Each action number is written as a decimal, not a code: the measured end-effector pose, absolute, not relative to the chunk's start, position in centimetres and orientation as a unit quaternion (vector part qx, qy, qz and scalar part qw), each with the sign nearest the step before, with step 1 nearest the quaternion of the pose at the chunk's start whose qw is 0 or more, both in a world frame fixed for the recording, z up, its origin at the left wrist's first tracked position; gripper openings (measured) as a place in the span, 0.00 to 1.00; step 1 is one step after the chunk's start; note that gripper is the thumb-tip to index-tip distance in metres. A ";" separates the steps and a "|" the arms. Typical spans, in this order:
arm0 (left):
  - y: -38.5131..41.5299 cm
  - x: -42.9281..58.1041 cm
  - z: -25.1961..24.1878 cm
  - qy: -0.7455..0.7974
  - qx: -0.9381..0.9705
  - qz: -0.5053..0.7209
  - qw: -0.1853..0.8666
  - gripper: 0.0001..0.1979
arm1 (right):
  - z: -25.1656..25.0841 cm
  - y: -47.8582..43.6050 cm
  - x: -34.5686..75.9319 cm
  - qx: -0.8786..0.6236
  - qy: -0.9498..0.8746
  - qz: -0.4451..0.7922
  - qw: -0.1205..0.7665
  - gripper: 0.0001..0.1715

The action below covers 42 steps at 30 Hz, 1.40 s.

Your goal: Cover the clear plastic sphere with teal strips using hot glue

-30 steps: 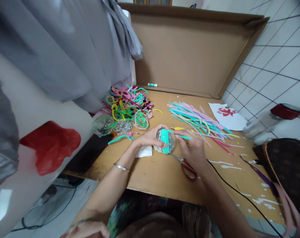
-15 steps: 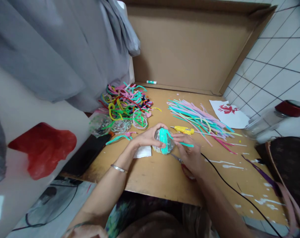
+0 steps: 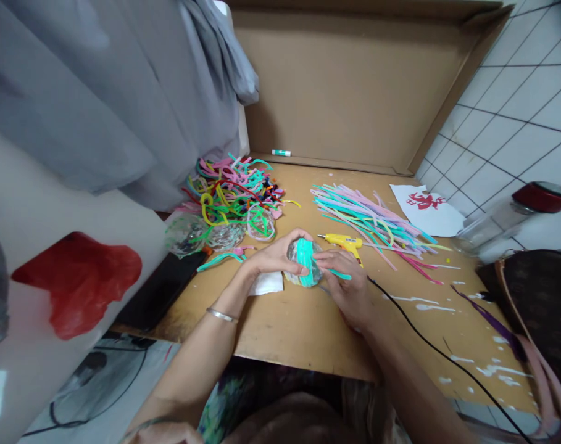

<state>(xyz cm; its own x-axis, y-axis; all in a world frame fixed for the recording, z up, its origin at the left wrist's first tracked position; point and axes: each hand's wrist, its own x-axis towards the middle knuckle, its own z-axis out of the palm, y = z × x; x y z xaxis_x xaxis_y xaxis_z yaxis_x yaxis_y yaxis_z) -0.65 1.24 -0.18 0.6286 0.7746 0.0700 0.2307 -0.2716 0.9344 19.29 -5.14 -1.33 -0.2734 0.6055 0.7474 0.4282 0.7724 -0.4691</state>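
Note:
My left hand (image 3: 274, 256) is wrapped round a small clear round object (image 3: 303, 264) with a teal pipe cleaner (image 3: 305, 260) laid over it. My right hand (image 3: 347, 285) pinches the free end of that teal pipe cleaner and presses against the object's right side. Both hands rest just above the wooden tabletop (image 3: 308, 327). A yellow glue gun (image 3: 342, 242) lies right behind my right hand, with its black cable (image 3: 428, 345) trailing to the right. A white scrap of paper (image 3: 268, 283) lies under my left wrist.
A tangled heap of coloured pipe cleaners (image 3: 234, 194) lies at the back left, a fan of straight ones (image 3: 373, 222) at the back right. White paper with a red figure (image 3: 426, 208), a red-lidded jar (image 3: 511, 219), a brown bag (image 3: 534, 308) and a cardboard backboard (image 3: 345, 92) surround the work area. Grey cloth (image 3: 123, 92) hangs left.
My right hand has slid down and left along the teal pipe cleaner, uncovering the yellow glue gun and covering the red-handled scissors. My left hand has kept its hold on the round object.

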 end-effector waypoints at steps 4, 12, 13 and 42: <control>1.1 -0.8 -0.2 0.336 0.747 0.267 0.507 0.36 | -1.5 -5.0 19.3 -0.319 -0.792 0.078 0.514 0.09; 0.8 -0.4 0.0 0.332 0.727 0.309 0.516 0.31 | -1.7 -5.0 18.9 -0.324 -0.789 0.084 0.516 0.09; 0.8 -0.2 -0.1 0.339 0.723 0.321 0.509 0.30 | -1.8 -4.9 18.9 -0.324 -0.788 0.081 0.517 0.09; 0.7 1.2 0.0 0.385 0.667 0.370 0.520 0.14 | -1.3 -5.5 18.0 -0.329 -0.800 -0.009 0.502 0.13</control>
<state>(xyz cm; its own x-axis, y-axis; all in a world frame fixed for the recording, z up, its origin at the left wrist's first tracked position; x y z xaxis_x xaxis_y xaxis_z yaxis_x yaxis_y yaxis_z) 1.16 0.69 0.05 0.4293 0.8983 0.0933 0.1282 -0.1629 0.9783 18.02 -5.51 -1.31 -0.2798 0.5179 0.8084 0.5351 0.7832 -0.3166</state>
